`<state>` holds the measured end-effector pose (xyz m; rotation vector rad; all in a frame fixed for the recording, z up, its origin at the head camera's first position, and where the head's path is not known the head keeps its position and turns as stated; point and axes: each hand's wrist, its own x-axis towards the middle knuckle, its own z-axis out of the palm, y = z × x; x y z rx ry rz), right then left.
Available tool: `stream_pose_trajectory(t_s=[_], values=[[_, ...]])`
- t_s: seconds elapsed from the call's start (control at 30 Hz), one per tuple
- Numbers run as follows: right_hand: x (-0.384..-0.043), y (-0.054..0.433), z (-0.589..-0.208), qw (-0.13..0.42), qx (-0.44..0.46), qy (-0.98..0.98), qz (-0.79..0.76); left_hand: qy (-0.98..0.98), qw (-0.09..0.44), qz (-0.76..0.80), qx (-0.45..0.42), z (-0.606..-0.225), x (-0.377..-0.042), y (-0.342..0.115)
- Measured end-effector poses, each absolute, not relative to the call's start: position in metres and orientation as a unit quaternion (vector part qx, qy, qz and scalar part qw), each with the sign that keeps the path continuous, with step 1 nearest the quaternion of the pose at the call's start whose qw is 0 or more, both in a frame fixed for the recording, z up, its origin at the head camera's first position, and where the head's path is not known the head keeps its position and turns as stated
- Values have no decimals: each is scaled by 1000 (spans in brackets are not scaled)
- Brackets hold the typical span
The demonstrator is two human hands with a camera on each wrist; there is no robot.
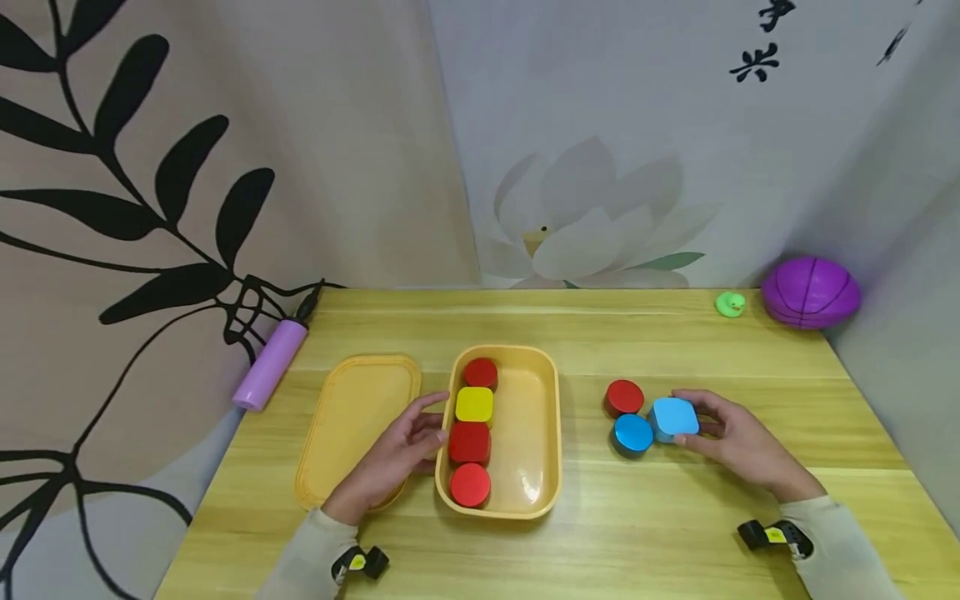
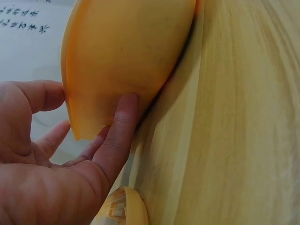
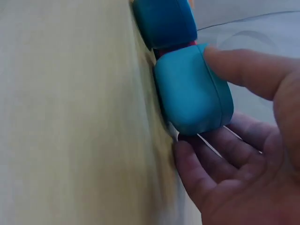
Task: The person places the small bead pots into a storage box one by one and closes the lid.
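A yellow rectangular tub (image 1: 525,433) stands on the table, with a column of blocks along its left side: a red round block (image 1: 480,372), a yellow square block (image 1: 475,405), a red square block (image 1: 469,442) and another red round block (image 1: 470,485). Fingertips of my left hand (image 1: 408,442) touch the tub's left wall and rim from outside. On the right, my right hand (image 1: 738,437) pinches a light blue square block (image 3: 190,91) between thumb and fingers. Beside that block are a blue round block (image 1: 632,435) and a red round block (image 1: 624,398).
The tub's yellow lid (image 1: 352,417) lies left of it, partly under the left forearm. A purple cylinder (image 1: 270,367) with a black end lies at the table's left edge. Toward the back right sit a green toy duck (image 1: 730,304) and a purple ball (image 1: 812,292).
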<state>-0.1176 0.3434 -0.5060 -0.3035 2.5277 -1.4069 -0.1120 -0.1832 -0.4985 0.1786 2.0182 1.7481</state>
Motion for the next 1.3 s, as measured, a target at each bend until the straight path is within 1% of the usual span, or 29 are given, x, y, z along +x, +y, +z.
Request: stream_pose_trajectory(t_s=[0.3, 0.5, 0.7, 0.83, 1.07, 1.3], values=[[-116, 343, -484, 65, -88, 858, -502, 736, 231, 634, 60, -498, -111, -184], [-121, 331, -461, 32, -111, 856, -505, 731, 230, 639, 69, -497, -111, -183], [-126, 307, -446, 19, -147, 851, -504, 724, 242, 641, 73, -495, -113, -183], [-134, 289, -440, 22, -168, 846, -505, 723, 244, 643, 73, -494, -114, -184], [-148, 254, -439, 57, -204, 832, -513, 726, 236, 642, 72, -495, -115, -185], [-149, 212, -441, 82, -264, 803, -528, 722, 244, 643, 76, -497, -115, -186]])
